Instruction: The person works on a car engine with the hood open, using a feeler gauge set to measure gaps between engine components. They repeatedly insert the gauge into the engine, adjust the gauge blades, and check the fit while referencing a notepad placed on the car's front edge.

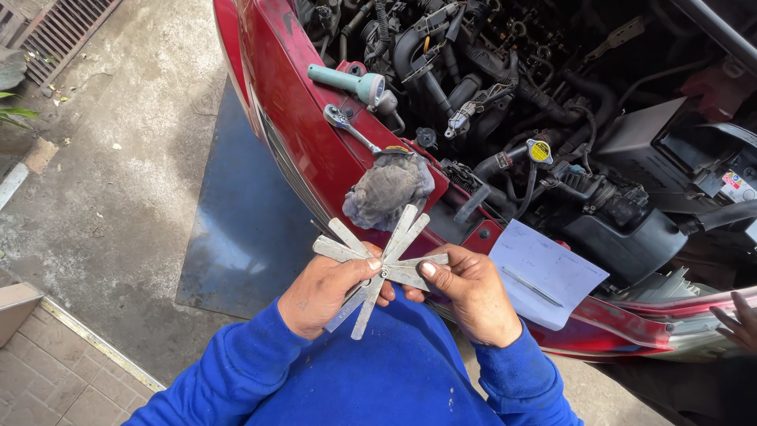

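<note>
Left hand [327, 288], right hand [469, 288] pinch fanned feeler gauge [384, 264].

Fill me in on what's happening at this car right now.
A person in blue sleeves stands at the front of a red car with its engine bay open. Both hands, the left hand and the right hand, hold a fanned-out set of metal feeler gauge blades. On the car's front edge lie a grey rag, a ratchet wrench, a green-handled tool and a sheet of paper with a pen on it.
</note>
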